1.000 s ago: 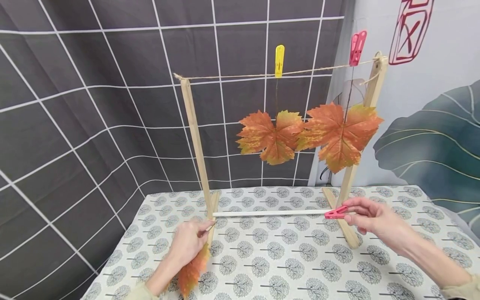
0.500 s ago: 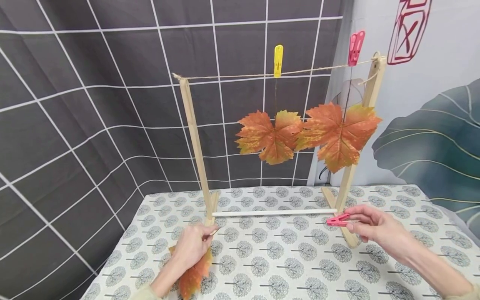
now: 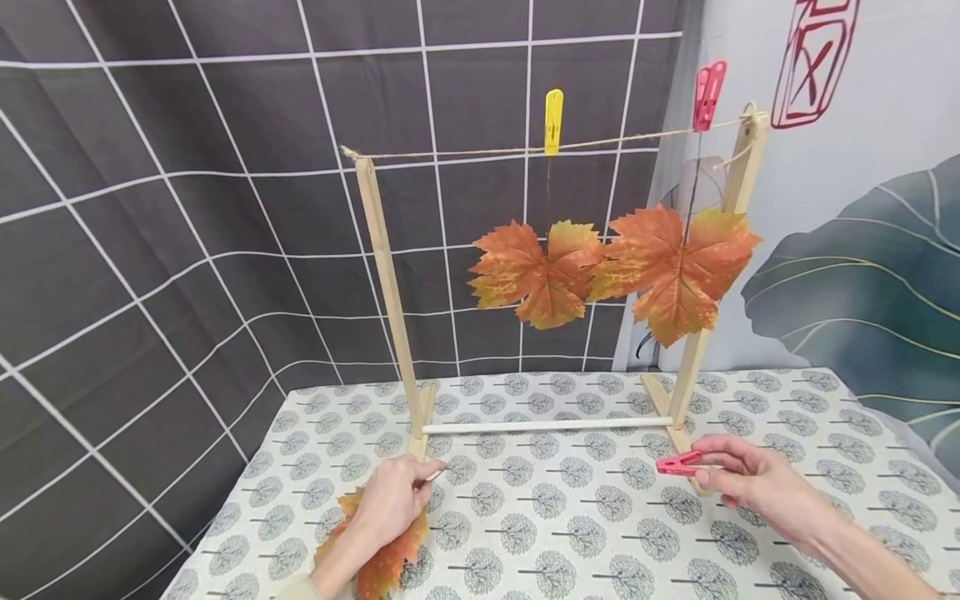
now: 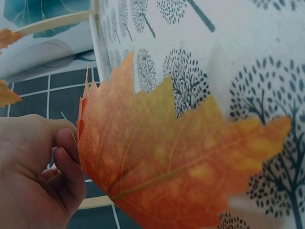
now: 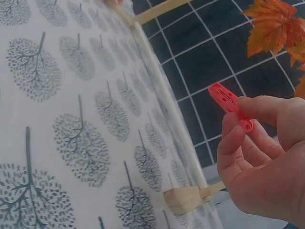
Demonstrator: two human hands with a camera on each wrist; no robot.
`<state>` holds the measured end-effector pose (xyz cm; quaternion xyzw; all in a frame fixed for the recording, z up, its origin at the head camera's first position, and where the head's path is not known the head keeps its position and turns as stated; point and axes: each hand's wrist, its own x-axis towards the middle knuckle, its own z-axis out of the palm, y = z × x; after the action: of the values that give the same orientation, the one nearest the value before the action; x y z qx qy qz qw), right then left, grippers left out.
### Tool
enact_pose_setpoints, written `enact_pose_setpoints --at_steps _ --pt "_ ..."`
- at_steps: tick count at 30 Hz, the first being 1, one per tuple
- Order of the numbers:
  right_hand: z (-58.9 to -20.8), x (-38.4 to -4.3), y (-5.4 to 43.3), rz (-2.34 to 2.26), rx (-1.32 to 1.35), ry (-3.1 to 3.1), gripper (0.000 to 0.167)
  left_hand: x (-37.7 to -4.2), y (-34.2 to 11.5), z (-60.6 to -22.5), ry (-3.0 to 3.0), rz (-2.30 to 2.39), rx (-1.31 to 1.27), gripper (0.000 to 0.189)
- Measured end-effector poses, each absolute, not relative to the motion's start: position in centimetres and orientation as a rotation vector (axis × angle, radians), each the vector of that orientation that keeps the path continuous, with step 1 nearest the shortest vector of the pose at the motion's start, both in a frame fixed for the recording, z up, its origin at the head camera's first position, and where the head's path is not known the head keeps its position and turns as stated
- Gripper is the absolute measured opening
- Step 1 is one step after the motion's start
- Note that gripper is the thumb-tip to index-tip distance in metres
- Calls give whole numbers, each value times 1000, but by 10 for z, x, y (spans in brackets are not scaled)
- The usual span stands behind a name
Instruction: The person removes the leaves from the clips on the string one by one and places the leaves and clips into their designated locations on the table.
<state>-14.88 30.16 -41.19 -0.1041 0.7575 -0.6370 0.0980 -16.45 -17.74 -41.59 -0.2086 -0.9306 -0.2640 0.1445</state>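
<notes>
At the near left of the table, your left hand (image 3: pixel 390 500): fingers curled, thumb and forefinger pinching the thin stem (image 3: pixel 435 475) of one orange-and-yellow, jagged-edged artificial maple leaf (image 3: pixel 392 567). Stem tip projects to the right past your fingertips; the blade lies beneath and to the near side of your hand, partly hidden by it in the head view. Whether the blade touches the cloth, you cannot tell.

At the near right, your right hand (image 3: pixel 757 483): thumb and fingers gripping one pink plastic clothespin (image 3: pixel 678 464), its free end directed left. Clothespin held above the table, at the near side of the frame's right foot, well apart from the leaf in your left hand.

Between and beyond your hands, one frame: left wooden post (image 3: pixel 388 283), right wooden post (image 3: pixel 742 175), one straight white rod (image 3: pixel 547 426) joining them low down, one length of tan twine (image 3: pixel 465 152) strung across their tops. On the twine, one yellow plastic clothespin (image 3: pixel 553 122) near the middle and a second pink clothespin (image 3: pixel 708 95) at the right, each with an orange maple leaf hanging below by its stem; the left hanging leaf (image 3: pixel 536 275) and the right hanging leaf (image 3: pixel 678 271) overlap at their edges in your head view.

Under all, one white tablecloth (image 3: pixel 577 533) printed with grey trees.
</notes>
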Motion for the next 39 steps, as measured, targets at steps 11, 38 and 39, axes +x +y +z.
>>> enact_pose_setpoints --at_steps 11,38,39 --pt "-426 -144 304 -1959 -262 2139 36 -164 -176 -426 -2740 -789 -609 38" --pt "-459 -138 307 -1923 -107 2127 31 -163 -172 -440 -2740 -824 -648 38" --pt "-460 -138 306 -1920 -98 2126 30 -163 -172 -441 -2744 -821 -648 38"
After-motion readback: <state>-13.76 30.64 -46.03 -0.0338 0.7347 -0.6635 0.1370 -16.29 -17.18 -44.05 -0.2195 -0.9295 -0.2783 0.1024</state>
